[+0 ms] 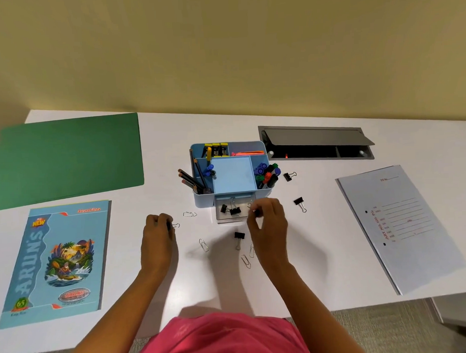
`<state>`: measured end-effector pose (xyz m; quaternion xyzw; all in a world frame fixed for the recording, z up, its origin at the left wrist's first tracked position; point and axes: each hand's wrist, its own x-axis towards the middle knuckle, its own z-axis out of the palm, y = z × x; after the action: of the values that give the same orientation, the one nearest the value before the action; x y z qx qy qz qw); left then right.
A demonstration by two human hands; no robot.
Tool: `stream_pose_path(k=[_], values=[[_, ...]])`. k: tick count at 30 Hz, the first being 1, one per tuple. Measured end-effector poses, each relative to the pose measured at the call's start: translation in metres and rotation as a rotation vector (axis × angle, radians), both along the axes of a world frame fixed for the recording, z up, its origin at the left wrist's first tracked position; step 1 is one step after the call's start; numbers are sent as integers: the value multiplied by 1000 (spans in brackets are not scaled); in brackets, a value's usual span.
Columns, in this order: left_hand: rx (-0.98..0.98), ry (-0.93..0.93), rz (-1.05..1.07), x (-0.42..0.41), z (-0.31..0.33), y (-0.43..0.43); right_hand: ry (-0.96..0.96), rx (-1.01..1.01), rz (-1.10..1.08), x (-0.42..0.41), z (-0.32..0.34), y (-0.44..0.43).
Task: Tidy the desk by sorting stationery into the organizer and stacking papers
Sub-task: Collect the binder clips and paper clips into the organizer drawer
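Fig.: R hand (268, 225), frame centre, thumb + forefinger pinch dark clip (257, 213) | open drawer (232, 220) of organizer (233, 176) just left of fingertips; R nearer | L hand (157, 234), centre-left, pinches binder clip (170, 226), wire loops pointing right.

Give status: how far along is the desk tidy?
Done: pencils and markers stand in the organizer; two binder clips lie in its open drawer. In hand: the right hand pinches a dark clip over the drawer, the left hand grips a small clip on the desk. Left: three loose binder clips, several paper clips, and the green folder, notebook and grey file, all lying apart, unstacked.
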<state>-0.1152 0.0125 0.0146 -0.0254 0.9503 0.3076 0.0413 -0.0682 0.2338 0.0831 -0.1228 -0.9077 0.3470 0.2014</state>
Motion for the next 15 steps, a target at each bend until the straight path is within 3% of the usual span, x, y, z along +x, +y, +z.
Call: stream_pose_path(k=[9, 15], values=[[-22, -40, -45, 8, 7, -4, -13, 199, 171, -34, -13, -15], [-50, -35, -87, 9, 8, -7, -1, 105, 107, -11, -21, -7]])
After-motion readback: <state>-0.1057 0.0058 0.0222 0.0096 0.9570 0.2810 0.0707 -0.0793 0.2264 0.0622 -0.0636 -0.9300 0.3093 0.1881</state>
